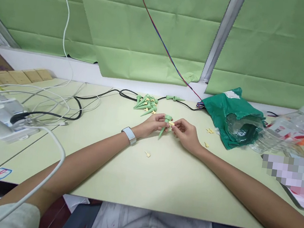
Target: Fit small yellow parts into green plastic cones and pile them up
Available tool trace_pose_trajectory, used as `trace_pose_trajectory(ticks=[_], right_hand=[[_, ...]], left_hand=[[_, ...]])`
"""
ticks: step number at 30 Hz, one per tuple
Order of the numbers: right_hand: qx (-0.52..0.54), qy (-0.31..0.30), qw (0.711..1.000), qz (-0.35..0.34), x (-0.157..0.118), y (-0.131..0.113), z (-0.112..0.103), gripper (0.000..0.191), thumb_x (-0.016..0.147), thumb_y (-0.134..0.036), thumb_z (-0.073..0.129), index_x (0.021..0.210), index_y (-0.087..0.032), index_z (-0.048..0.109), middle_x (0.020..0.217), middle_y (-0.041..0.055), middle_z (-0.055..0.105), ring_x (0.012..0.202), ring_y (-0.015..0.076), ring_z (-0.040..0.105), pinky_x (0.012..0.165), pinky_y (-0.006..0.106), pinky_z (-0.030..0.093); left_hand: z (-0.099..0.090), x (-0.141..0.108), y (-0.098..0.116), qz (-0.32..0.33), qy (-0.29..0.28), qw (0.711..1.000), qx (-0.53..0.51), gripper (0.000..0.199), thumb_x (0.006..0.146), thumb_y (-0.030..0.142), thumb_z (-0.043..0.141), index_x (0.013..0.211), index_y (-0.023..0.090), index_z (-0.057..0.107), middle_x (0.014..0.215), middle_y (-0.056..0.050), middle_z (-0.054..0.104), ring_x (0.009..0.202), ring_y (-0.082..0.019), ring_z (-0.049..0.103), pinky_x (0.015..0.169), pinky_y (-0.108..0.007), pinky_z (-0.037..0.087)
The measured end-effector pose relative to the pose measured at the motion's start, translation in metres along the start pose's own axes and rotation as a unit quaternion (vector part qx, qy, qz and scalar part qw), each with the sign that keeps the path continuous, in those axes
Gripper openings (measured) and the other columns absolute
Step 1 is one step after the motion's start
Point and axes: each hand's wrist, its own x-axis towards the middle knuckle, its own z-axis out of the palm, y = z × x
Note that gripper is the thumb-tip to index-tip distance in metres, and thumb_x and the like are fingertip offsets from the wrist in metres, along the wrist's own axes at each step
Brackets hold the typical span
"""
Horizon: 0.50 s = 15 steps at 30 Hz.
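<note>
Near the middle of the table, my left hand (153, 125) holds a green spike (162, 131), its wide cap up and its point tilted down. My right hand (186, 134) pinches a small yellow piece (171, 123) against the side of the spike, just below the cap. Behind my left hand lies a pile of green spikes (145, 104) with yellow pieces among them. One loose yellow piece (147, 154) rests in front of my hands. More yellow pieces (210, 130) lie to the right of my right hand.
A green plastic bag (233, 113) and clear bottles (287, 128) stand at the right. White power strips (2, 118) and tangled cables spread over the left. Two green spikes (175, 98) lie near the wall. Tan boxes (19, 77) line the back left.
</note>
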Motion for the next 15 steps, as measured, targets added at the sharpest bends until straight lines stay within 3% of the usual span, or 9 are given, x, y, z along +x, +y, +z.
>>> trace_pose_trajectory(ticks=[5, 11, 15], right_hand=[[-0.055, -0.032, 0.998, 0.002, -0.0022, -0.0006, -0.0004, 0.039, 0.104, -0.051, 0.050, 0.082, -0.022, 0.065, 0.072, 0.0016, 0.069, 0.063, 0.0163, 0.061, 0.065, 0.031, 0.048], [-0.072, -0.005, 0.997, -0.012, -0.0018, -0.0026, -0.0005, 0.027, 0.095, -0.050, 0.065, 0.099, -0.023, 0.064, 0.082, 0.0025, 0.070, 0.068, 0.0180, 0.062, 0.066, 0.031, 0.048], [-0.090, -0.036, 0.995, 0.004, -0.0030, -0.0039, -0.0017, 0.035, 0.101, -0.049, 0.053, 0.083, -0.023, 0.066, 0.071, 0.0017, 0.067, 0.064, 0.0180, 0.059, 0.065, 0.031, 0.045]], left_hand=[[0.0011, -0.0013, -0.0001, 0.009, 0.005, 0.999, 0.045, 0.031, 0.077, 0.029, 0.086, 0.098, 0.014, 0.068, 0.093, -0.006, 0.070, 0.081, -0.014, 0.067, 0.079, -0.030, 0.053], [0.0035, -0.0021, 0.0016, 0.007, 0.013, 0.999, 0.042, 0.035, 0.075, 0.033, 0.088, 0.098, 0.014, 0.069, 0.092, -0.006, 0.071, 0.082, -0.015, 0.068, 0.080, -0.031, 0.053], [0.0044, -0.0037, 0.0032, 0.011, 0.006, 0.998, 0.061, 0.037, 0.074, 0.031, 0.088, 0.102, 0.014, 0.070, 0.092, -0.008, 0.072, 0.082, -0.016, 0.067, 0.080, -0.031, 0.052]])
